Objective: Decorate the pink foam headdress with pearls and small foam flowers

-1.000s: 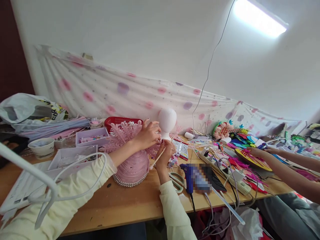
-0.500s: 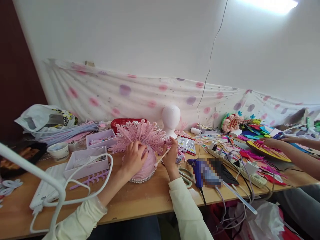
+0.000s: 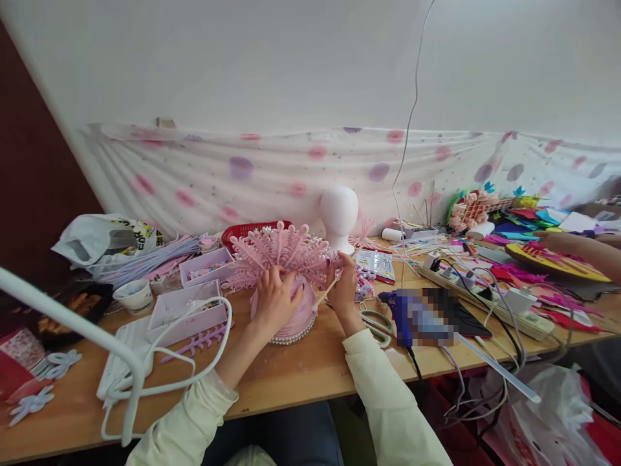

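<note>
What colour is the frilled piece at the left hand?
The frilled piece is pink, with pale beads along its lower rim; best seen in the head view.

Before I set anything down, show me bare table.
Bare table shows in front of the pink beaded piece, between the pale sleeves; another patch borders the fuzzy flowers, lower left. Crowded: around the glue gun and power strip.

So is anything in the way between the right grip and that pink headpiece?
Only the pale stick that the right grip itself holds, slanting down toward the right side of the pink headpiece; nothing else visible stands between them. The white head form stands behind.
</note>
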Demonstrator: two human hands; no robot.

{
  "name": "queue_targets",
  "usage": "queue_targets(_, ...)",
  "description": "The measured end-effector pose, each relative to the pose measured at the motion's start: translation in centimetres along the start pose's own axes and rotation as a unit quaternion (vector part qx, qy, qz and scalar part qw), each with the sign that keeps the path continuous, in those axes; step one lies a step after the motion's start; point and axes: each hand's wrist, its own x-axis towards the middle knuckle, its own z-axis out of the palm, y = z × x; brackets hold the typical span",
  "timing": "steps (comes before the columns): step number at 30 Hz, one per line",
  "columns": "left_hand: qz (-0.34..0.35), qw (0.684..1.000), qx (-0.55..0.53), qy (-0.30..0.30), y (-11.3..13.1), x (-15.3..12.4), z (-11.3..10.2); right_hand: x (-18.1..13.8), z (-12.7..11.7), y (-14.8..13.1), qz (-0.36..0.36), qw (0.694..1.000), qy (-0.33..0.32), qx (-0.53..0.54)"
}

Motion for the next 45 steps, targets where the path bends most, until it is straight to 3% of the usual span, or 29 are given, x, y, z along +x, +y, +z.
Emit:
queue_targets(15, 0.015, 0.999, 0.031, -0.009, -0.13, 0.23, -0.07, -0.05, 0.06, -0.21, 0.009, 1.0, -0.001, -0.001)
queue_targets(25, 0.022, 0.999, -0.004, -0.026, -0.54, 0.66, -0.74, -0.16, -0.05, -0.37, -0.002, 1.0, 0.01, -0.002)
queue_targets(45, 0.022, 1.0, -0.002, -0.013, -0.67, 0.5, -0.24, -0.24, 0.12, -0.18, 0.001, 1.0, 0.02, -0.008)
